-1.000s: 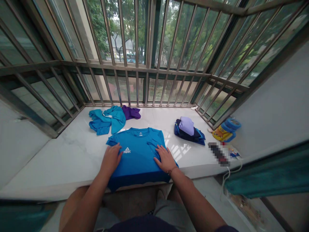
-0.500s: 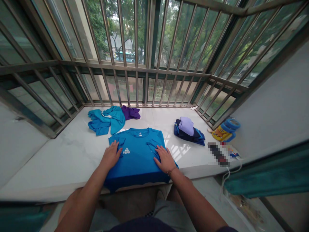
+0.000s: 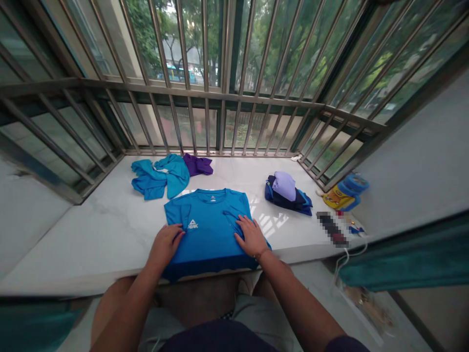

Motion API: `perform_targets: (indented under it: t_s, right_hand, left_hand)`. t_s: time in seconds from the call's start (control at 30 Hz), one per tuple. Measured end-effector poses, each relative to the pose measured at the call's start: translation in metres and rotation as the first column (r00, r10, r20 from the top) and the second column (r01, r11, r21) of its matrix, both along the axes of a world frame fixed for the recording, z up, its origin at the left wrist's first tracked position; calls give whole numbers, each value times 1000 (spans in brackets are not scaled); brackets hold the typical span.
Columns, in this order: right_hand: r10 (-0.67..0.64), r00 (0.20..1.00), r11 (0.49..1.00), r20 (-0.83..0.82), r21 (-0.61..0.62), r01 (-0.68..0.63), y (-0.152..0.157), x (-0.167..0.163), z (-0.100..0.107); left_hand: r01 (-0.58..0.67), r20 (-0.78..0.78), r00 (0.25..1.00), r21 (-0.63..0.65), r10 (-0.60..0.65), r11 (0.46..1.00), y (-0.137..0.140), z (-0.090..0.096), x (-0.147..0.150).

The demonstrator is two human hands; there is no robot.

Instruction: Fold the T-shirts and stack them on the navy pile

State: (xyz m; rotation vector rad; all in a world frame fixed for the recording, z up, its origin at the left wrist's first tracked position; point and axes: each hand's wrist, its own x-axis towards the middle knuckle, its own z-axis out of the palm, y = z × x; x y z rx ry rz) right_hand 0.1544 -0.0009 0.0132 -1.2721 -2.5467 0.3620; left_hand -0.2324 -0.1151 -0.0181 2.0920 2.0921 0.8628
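Observation:
A blue short-sleeved T-shirt (image 3: 214, 239) with a white PEAK logo lies spread on the white sill, collar away from me, its lower part hanging over the front edge. My left hand (image 3: 165, 248) is at its left side, just under the left sleeve; thumb and fingertips come together on the fabric at the sleeve hem. The fold between them is partly hidden by the fingers. My right hand (image 3: 252, 238) lies flat on the right sleeve, fingers stretched out and thumb apart.
Crumpled turquoise clothing (image 3: 161, 177) and a purple cloth (image 3: 198, 165) lie at the back left. A dark folded stack (image 3: 287, 201) topped with a lilac cloth (image 3: 284, 185) sits right. Beyond are a blue-yellow jug (image 3: 342, 191), a blurred-out object (image 3: 331, 229) and metal window bars (image 3: 220, 93).
My left hand has slid toward me off the sleeve's top, and its fingers have drawn in toward the thumb. The right hand stays nearly in place. The view has tilted slightly.

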Motion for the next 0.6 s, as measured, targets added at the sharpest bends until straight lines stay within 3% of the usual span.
perform_targets:
  t_s: [0.2, 0.43, 0.6]
  right_hand:
    - [0, 1000, 1000, 12, -8, 0, 0, -1, 0]
    - [-2, 1000, 1000, 14, -26, 2, 0, -1, -2]
    - [3, 1000, 1000, 18, -18, -2, 0, -1, -2]
  left_hand:
    - [61, 22, 998, -134, -58, 989, 3, 3, 3]
    - [-125, -170, 981, -204, 90, 971, 7, 1, 11]
    - [-101, -204, 978, -275, 44, 956, 7, 5, 12]
